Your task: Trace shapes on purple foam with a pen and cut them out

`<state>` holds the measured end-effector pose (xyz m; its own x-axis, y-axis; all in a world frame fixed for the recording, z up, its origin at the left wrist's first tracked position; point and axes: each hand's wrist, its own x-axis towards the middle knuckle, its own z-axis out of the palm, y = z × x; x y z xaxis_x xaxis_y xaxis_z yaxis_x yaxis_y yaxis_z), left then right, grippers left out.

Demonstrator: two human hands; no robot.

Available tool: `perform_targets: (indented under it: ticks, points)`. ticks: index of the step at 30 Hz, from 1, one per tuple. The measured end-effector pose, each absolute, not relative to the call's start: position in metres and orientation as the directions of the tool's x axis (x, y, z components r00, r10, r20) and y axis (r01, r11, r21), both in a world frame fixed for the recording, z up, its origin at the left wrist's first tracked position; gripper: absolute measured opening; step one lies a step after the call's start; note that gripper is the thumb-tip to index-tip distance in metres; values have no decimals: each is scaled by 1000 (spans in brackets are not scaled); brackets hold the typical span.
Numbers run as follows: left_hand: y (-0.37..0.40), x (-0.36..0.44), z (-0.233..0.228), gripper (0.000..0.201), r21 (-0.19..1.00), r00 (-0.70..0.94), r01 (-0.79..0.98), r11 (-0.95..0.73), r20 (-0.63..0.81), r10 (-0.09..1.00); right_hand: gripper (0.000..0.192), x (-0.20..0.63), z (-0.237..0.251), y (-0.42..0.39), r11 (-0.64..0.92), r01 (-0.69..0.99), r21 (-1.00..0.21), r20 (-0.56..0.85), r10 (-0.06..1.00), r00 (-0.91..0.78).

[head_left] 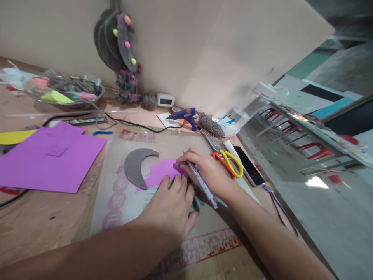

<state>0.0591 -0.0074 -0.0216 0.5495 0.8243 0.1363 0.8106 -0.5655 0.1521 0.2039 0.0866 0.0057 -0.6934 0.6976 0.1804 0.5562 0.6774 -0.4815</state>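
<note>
My right hand [208,171] is closed around a pale patterned pen [202,184], which slants with its upper end towards me. Its tip is hidden by the fingers, over a small purple sheet piece [161,171]. On the near edge of that piece rests my left hand [171,198], its fingers bent and slightly apart, pressing down. A dark bit shows under its fingers, too small to name. Left of the purple piece, and partly on it, lies a grey crescent shape [135,167]. All this sits on a printed plastic-covered board [110,194].
Scissors [224,159] and a phone [249,167] lie right of my right hand. Behind stand a blue glue gun [185,114], grey yarn [211,124] and a small clock [165,100]. Purple sheets [72,167], a cable and a filled bowl [100,91] are at left. A crescent ornament [112,42] hangs behind.
</note>
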Motion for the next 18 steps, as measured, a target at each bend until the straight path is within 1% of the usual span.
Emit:
perform_targets:
  ticks: [3, 5, 7, 9, 12, 16, 18]
  points:
    - [-7, 60, -21, 55, 161, 561, 801, -577, 137, 817, 17, 200, 7, 83, 700, 587, -408, 94, 671, -735]
    - [-6, 59, -21, 53, 164, 567, 796, -583, 135, 812, 18, 199, 5, 86, 719, 609, -335, 96, 669, -737]
    - [-6, 58, -20, 51, 163, 566, 798, -581, 131, 814, 20, 198, 2, 89, 735, 613, -291, 125, 664, -737]
    - [-6, 58, -19, 50, 164, 560, 802, -574, 124, 819, 18, 199, 0, 90, 742, 596, -307, 136, 654, -744]
    - [-7, 57, -18, 52, 166, 561, 801, -575, 125, 818, 16, 200, 0, 90, 734, 581, -350, 117, 650, -751]
    - [-7, 58, -20, 50, 148, 558, 804, -576, 147, 817, 18, 200, -2, 92, 741, 616, -266, 148, 663, -734]
    - [-8, 58, -22, 49, 135, 550, 809, -572, 170, 818, 18, 200, -2, 93, 741, 613, -274, 163, 663, -730]
